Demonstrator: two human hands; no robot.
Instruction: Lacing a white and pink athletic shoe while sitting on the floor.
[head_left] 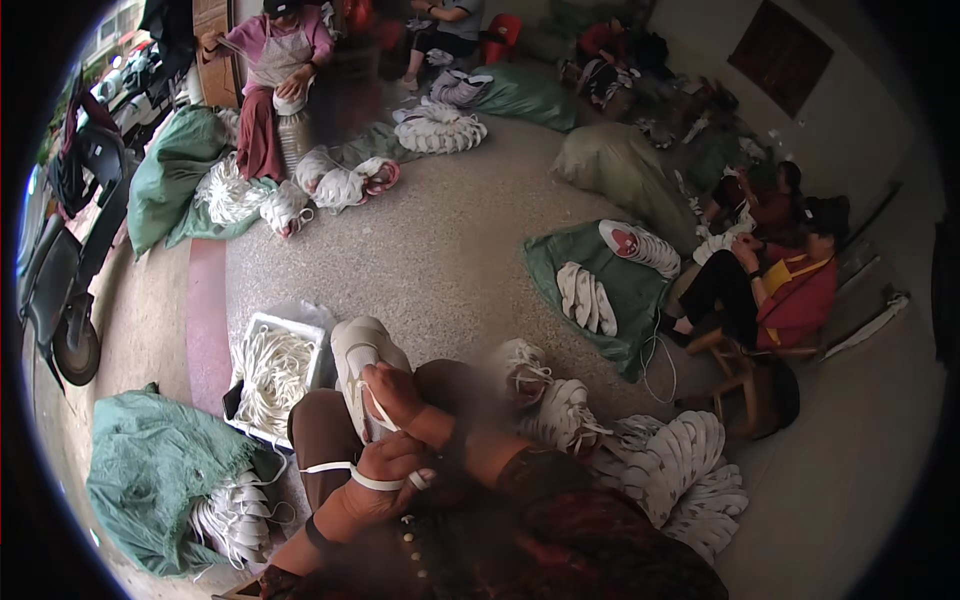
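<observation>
A pale shoe upper (362,343) stands between my knees, with its rounded end pointing away from me. My right hand (398,394) is closed at its near part, the fingers pinching a white lace against it. Just below and nearer to me, my left hand (388,474) is closed on a white shoelace (330,467). That lace wraps across the fingers, and one end sticks out to the left. The fingertips of my right hand are partly hidden.
A white box (317,352) of loose laces stands left of my knees. A green sack (160,470) with pale uppers lies nearer left. Stacked white uppers (675,460) lie to my right. Beyond are another green sack (600,320), seated people (790,290) and a scooter (75,280).
</observation>
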